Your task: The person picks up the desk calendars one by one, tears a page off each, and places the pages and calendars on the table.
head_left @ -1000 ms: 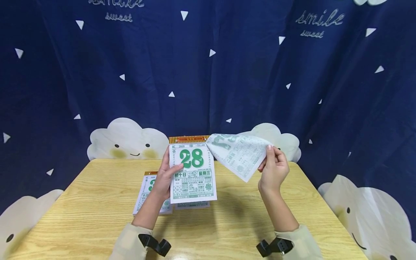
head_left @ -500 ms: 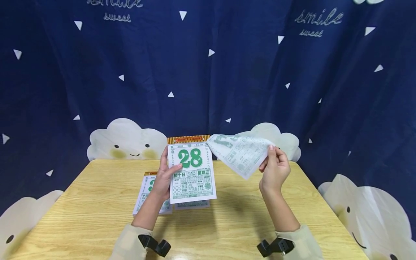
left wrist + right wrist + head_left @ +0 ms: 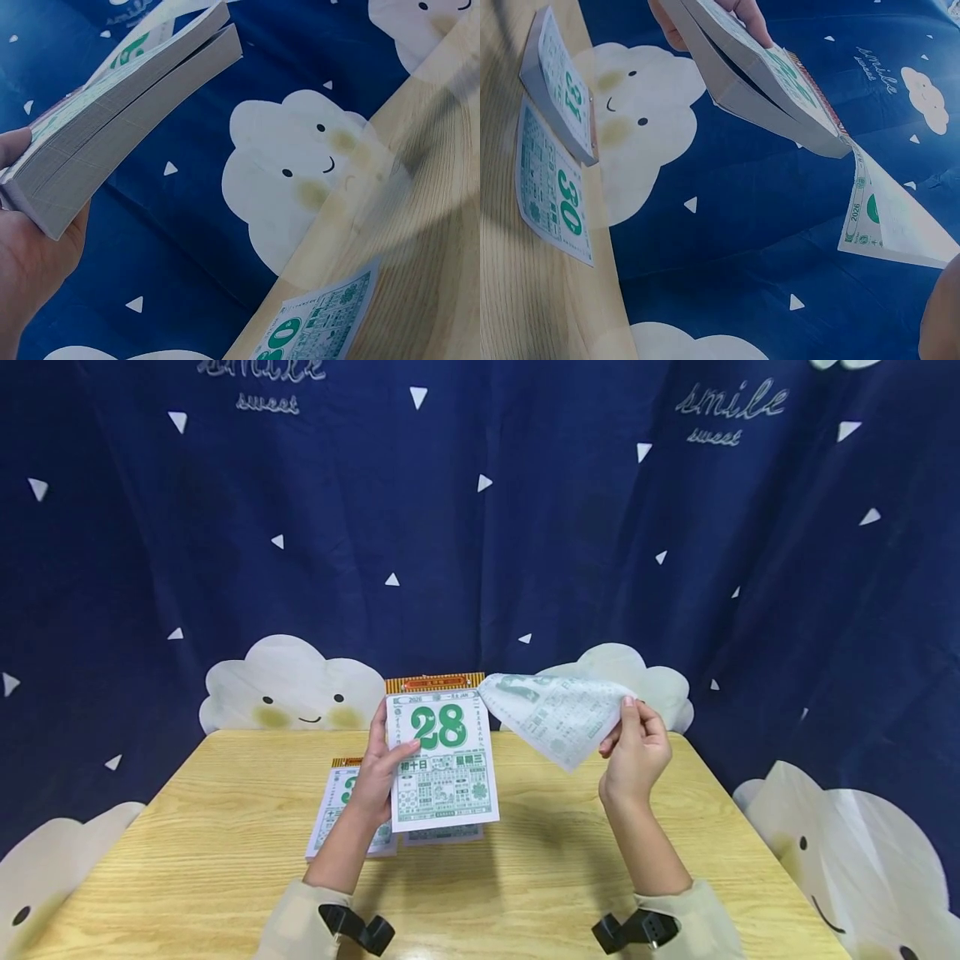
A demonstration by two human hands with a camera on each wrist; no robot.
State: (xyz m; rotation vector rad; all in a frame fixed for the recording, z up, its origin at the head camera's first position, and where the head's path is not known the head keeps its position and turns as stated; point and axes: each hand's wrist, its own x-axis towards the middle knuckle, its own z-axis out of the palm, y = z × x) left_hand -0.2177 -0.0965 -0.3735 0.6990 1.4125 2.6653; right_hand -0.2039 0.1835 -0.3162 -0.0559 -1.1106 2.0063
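My left hand grips a thick tear-off calendar by its left edge, thumb across the front, raised over the table. Its top page reads a green 28 under a red and gold header strip. My right hand pinches the far corner of a thin calendar page, pulled out to the right. That page is folded over, with print showing faintly through, and its other end meets the calendar's top right corner. In the left wrist view the pad's page block shows a gap partway through its thickness.
A second tear-off calendar, showing 31, lies on the wooden table at the left. Beside it lies a loose page marked 30, partly under the raised calendar in the head view. A blue curtain with clouds hangs behind.
The pulled page's hanging corner has risen slightly, and my right hand has shifted a little to the right. My left hand keeps its grip on the calendar.
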